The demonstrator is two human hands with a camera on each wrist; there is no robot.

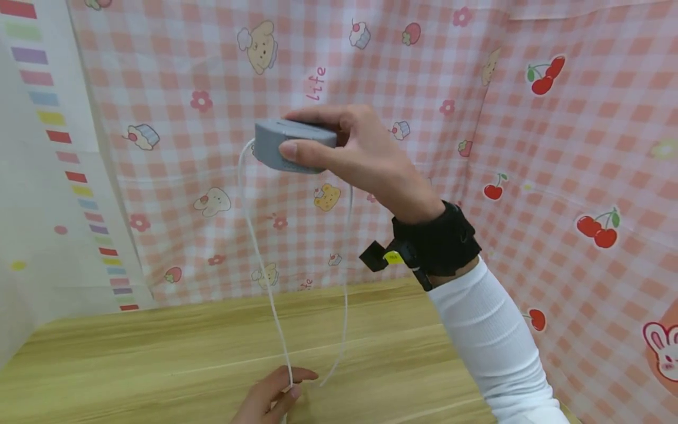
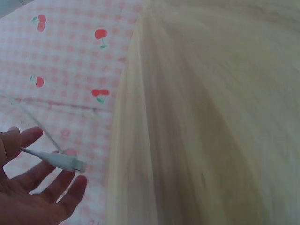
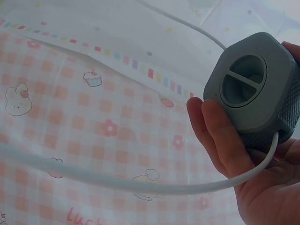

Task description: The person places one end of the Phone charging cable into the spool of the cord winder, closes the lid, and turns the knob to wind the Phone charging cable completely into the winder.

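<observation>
The grey case [image 1: 270,146] is in the upper middle of the head view, raised well above the tabletop [image 1: 201,359]. I grip it in my right hand [image 1: 365,147], thumb pressed along the near face and the other fingers round the far side, clamped on it. In the right wrist view it fills the right part of the frame, its flat face turned to the camera, showing a round recess [image 3: 243,80] with a bar across it; the side at the right edge is textured.

A white cable [image 1: 271,292] leaves the case at its left end and drops in a long curve to the bottom middle of the head view. There I pinch it in my left hand [image 1: 270,397], thumb and forefinger together on it. The left wrist view shows a white plug [image 2: 61,161] at lower left, jutting out past that pinch, with my other fingers spread apart around it. A second strand [image 1: 346,294] hangs below my right hand and bends in near my left fingertips; I cannot tell whether it touches them.

Around my right wrist is a black band [image 1: 439,241], with a white sleeve [image 1: 492,330] running to the lower right. Pink checked cloth [image 1: 175,70] covers the back and the right of the frame, and a white sheet [image 1: 32,176] with coloured bars stands at the left.
</observation>
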